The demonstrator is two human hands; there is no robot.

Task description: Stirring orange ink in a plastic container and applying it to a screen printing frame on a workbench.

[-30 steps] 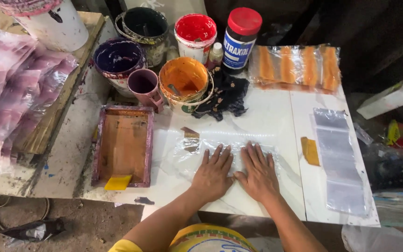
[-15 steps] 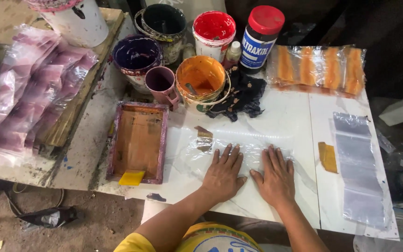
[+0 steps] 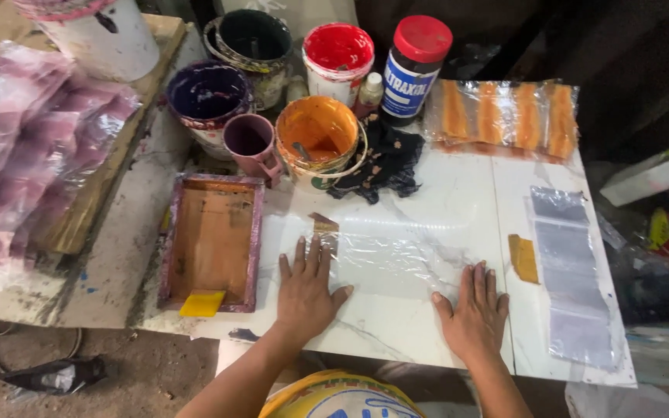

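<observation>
My left hand (image 3: 307, 290) lies flat, fingers spread, on the left end of a clear plastic sheet (image 3: 385, 255) that rests on the white marble-look table (image 3: 458, 193). My right hand (image 3: 474, 310) presses flat on the table at the sheet's lower right corner. Both palms face down and hold nothing. A small brown tape piece (image 3: 324, 224) sits at the sheet's top left edge.
A wooden-framed printing screen (image 3: 210, 240) with a yellow squeegee (image 3: 203, 303) lies to the left. Paint buckets stand behind: orange (image 3: 317, 139), red (image 3: 338, 58), purple (image 3: 209, 97), dark (image 3: 255, 42). A purple mug (image 3: 251, 143), black rag (image 3: 385, 159), orange-striped bags (image 3: 501, 112) and clear bags (image 3: 571, 271) are nearby.
My hands have slid apart across the plastic sheet, the left one leftward and the right one rightward and toward me. The camera has shifted slightly.
</observation>
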